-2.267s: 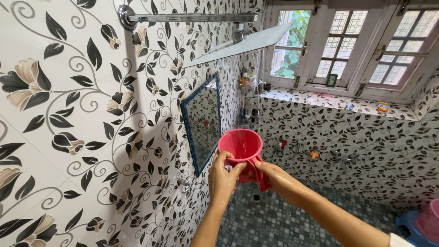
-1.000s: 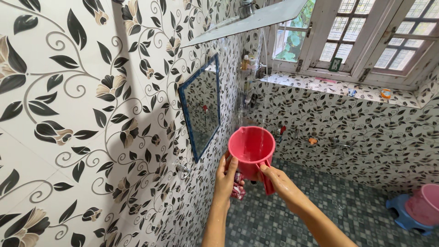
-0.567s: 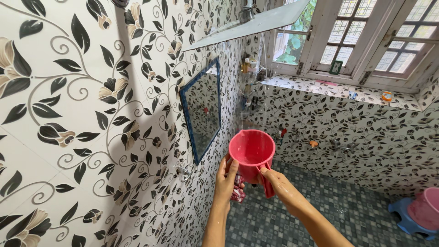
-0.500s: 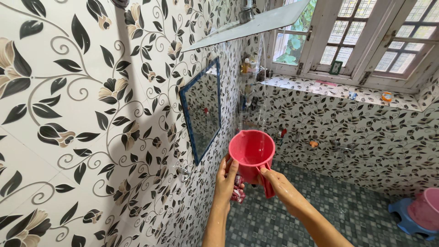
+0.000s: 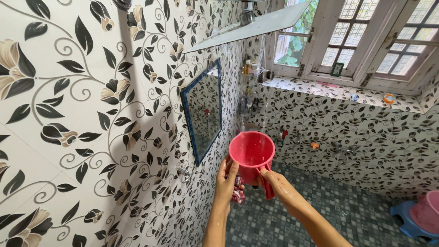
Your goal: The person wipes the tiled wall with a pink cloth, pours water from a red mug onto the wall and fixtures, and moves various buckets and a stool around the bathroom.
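A pink plastic mug (image 5: pixel 252 153) is held upright under the flat square shower head (image 5: pixel 249 27), and thin streams of water fall into it. My left hand (image 5: pixel 227 180) cups the mug's left side and also holds a small red and white item (image 5: pixel 238 192) below it. My right hand (image 5: pixel 275 183) grips the mug's handle on the right. Both hands and forearms are wet.
A floral tiled wall runs along the left with a blue-framed mirror (image 5: pixel 202 114) and a small tap (image 5: pixel 184 171). A tiled ledge (image 5: pixel 338 96) under the windows carries small items. A pink bucket (image 5: pixel 427 215) on a blue stool stands at the lower right.
The mug has come a little lower and to the right since the earliest frame. Water from the shower head now falls into it. My hands keep the same grip.
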